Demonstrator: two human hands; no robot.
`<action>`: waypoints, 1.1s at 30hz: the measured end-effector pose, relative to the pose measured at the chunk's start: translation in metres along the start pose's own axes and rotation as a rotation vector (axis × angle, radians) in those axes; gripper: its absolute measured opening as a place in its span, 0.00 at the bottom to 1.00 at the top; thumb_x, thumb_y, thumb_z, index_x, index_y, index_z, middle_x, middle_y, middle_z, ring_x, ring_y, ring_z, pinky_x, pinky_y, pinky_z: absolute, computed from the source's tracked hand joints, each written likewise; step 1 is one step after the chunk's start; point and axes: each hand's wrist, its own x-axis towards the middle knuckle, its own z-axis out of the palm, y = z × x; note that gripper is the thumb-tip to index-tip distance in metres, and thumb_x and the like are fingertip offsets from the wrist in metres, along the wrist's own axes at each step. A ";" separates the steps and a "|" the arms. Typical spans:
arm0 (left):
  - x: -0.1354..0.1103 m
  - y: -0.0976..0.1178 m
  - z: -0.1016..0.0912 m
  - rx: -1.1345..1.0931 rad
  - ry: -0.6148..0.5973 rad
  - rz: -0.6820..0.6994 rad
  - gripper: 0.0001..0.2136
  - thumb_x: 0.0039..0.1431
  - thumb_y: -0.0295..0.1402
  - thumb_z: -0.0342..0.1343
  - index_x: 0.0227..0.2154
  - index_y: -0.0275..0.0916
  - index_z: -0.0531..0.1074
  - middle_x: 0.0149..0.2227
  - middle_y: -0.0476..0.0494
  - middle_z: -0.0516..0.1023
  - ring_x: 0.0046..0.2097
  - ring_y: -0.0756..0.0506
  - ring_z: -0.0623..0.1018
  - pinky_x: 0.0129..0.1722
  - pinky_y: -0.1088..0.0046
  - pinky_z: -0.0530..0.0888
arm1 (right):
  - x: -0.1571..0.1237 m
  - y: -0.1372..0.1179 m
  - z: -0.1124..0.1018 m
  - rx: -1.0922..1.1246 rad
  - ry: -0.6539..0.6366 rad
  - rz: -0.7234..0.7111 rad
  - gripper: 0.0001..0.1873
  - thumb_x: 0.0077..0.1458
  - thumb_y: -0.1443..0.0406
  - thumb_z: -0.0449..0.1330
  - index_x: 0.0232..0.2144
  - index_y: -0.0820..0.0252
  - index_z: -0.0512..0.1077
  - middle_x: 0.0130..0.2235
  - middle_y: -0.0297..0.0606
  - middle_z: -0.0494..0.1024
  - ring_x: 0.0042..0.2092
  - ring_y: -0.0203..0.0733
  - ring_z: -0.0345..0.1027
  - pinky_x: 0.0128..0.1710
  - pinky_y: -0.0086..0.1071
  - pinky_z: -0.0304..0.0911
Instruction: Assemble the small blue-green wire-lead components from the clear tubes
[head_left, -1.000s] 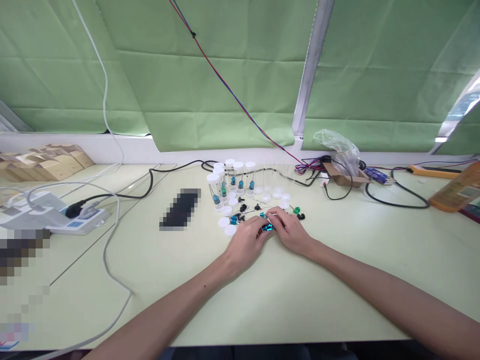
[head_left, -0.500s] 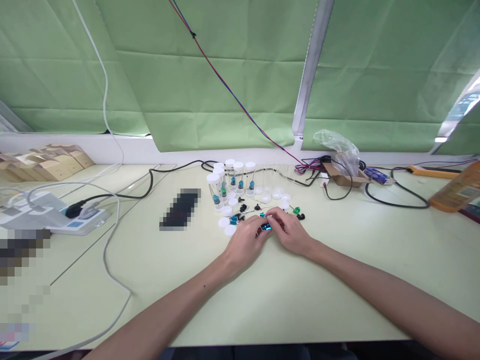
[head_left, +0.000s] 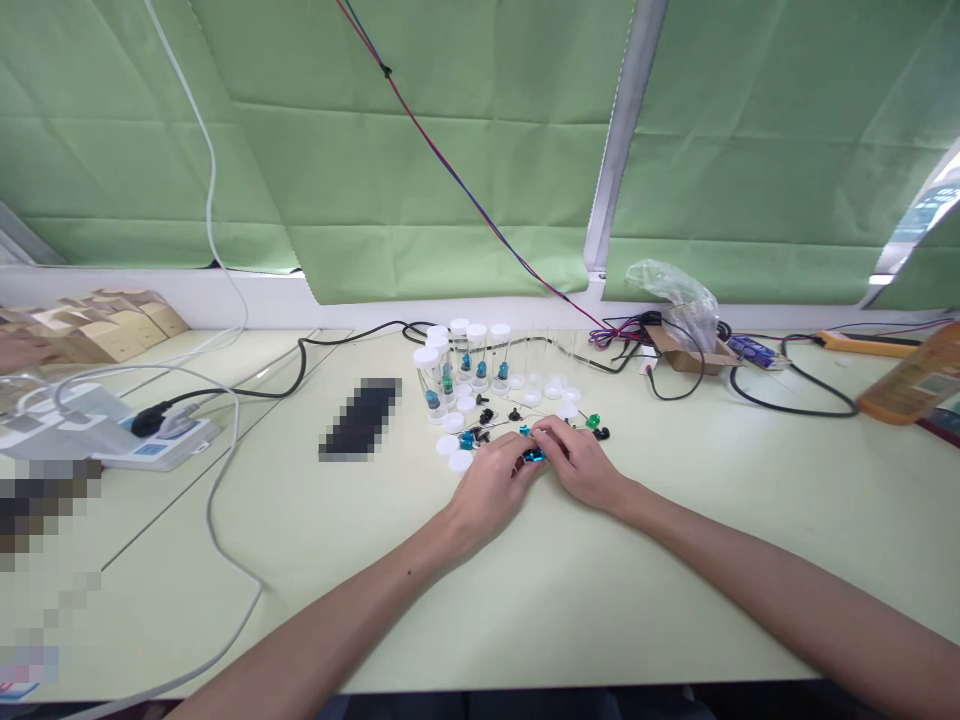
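My left hand (head_left: 491,485) rests on the table with its fingers closed round a small shiny blue piece (head_left: 534,455). My right hand (head_left: 583,465) meets it from the other side, fingertips pinched at the same piece; the exact grip is hidden. Just beyond the fingers lies a small blue star-shaped part (head_left: 524,430). Black small parts (head_left: 487,415), a green part (head_left: 593,421) and white round caps (head_left: 460,460) are scattered about the hands. Behind them stand several clear tubes (head_left: 500,360) with white caps and blue or green parts inside.
Uncapped clear tubes (head_left: 538,350) stand at the back. A dark pixelated slab (head_left: 362,420) lies left, near a white power strip (head_left: 161,447) and cables. Another person's hand (head_left: 26,348) is by wooden boxes (head_left: 124,330). At right are a cardboard box (head_left: 694,355) and an orange bottle (head_left: 915,375).
Another person's hand has come into view at the far left by the wooden boxes. My fingers and the blue piece have shifted only slightly.
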 end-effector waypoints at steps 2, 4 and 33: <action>0.000 0.000 0.000 -0.005 0.010 0.000 0.09 0.61 0.26 0.50 0.38 0.40 0.75 0.37 0.44 0.78 0.37 0.45 0.76 0.37 0.69 0.71 | 0.000 -0.001 0.000 -0.004 0.010 -0.015 0.13 0.68 0.60 0.44 0.41 0.56 0.67 0.34 0.36 0.75 0.32 0.39 0.68 0.34 0.31 0.61; 0.000 -0.001 0.000 -0.008 0.012 -0.005 0.09 0.61 0.27 0.51 0.39 0.41 0.75 0.37 0.45 0.79 0.37 0.45 0.76 0.37 0.69 0.71 | -0.001 -0.001 0.000 -0.010 0.013 -0.029 0.12 0.68 0.61 0.44 0.41 0.56 0.67 0.34 0.36 0.75 0.32 0.39 0.68 0.33 0.31 0.60; 0.000 0.001 -0.002 0.065 0.002 -0.024 0.08 0.61 0.26 0.51 0.38 0.40 0.74 0.37 0.44 0.78 0.37 0.45 0.75 0.36 0.69 0.71 | -0.001 -0.001 0.000 0.031 -0.017 -0.039 0.11 0.68 0.60 0.46 0.43 0.56 0.66 0.30 0.34 0.73 0.30 0.39 0.67 0.32 0.32 0.60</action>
